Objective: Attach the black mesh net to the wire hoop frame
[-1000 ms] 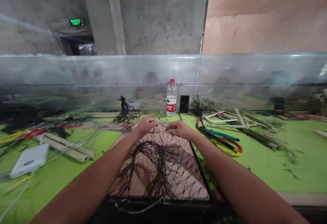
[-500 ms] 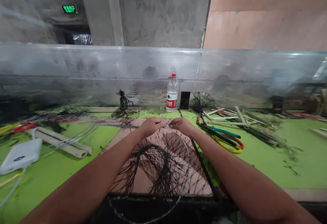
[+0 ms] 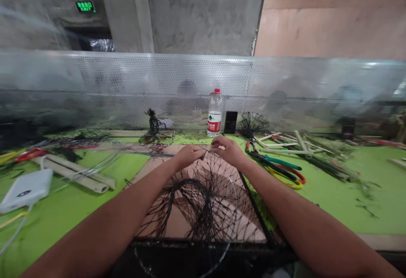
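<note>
A black knotted net (image 3: 207, 193) spreads over a brownish board (image 3: 176, 221), its far edge raised toward my hands. My left hand (image 3: 189, 156) is closed, thumb and fingers pinching the net's top edge. Just to the right, my right hand (image 3: 229, 150) has bent fingers with the tips together at the same edge; whether a strand or thin wire lies in them is too small to see. A thin silvery wire (image 3: 235, 197) curves down the right side of the net and loops past the board's near edge.
Pliers with coloured handles (image 3: 282, 170) lie right of my right forearm, near cut sticks (image 3: 285, 147). A water bottle (image 3: 214, 115) and a dark phone (image 3: 231, 121) stand behind my hands. At left are bamboo tubes (image 3: 79, 172), red-handled scissors (image 3: 30, 154) and a white power bank (image 3: 27, 191).
My right hand has risen slightly and its fingers have lifted and loosened a little at the net's edge. My left hand stays nearly in place. The view has tilted slightly.
</note>
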Motion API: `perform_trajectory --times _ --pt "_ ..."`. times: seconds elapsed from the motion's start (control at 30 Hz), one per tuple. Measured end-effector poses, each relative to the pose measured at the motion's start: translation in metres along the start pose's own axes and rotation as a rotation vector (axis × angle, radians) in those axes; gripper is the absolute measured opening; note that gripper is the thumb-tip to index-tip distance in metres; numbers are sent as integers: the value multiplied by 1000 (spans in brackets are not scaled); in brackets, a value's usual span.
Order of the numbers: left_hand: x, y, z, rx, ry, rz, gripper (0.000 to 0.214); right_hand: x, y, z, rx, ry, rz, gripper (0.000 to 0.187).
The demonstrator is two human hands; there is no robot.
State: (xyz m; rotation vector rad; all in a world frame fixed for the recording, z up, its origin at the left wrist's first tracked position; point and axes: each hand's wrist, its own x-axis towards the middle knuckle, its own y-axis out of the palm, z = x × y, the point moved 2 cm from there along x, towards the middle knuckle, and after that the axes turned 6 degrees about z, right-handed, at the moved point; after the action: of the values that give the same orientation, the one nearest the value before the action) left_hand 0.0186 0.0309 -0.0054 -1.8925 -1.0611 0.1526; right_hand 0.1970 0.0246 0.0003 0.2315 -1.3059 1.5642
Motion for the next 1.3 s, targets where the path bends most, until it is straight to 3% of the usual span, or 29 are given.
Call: perform_trajectory --times 0.37,0.57,0.77,0.9,1.17,1.3 --pt "-1 5 -2 39 94 75 26 1 0 1 -44 -37 161 24" --pt "-3 7 -10 -10 129 139 28 -3 8 -2 74 52 251 26" --pt "-3 5 -8 -32 84 165 24 -5 9 -1 90 108 188 34" --pt "-3 3 -5 -45 85 184 27 -4 8 0 71 -6 220 14" --pt "-4 2 -1 -31 115 182 33 0 1 4 -115 -283 235 13" --pt "-4 2 -1 -74 171 178 29 2 -4 9 -210 -322 176 13"
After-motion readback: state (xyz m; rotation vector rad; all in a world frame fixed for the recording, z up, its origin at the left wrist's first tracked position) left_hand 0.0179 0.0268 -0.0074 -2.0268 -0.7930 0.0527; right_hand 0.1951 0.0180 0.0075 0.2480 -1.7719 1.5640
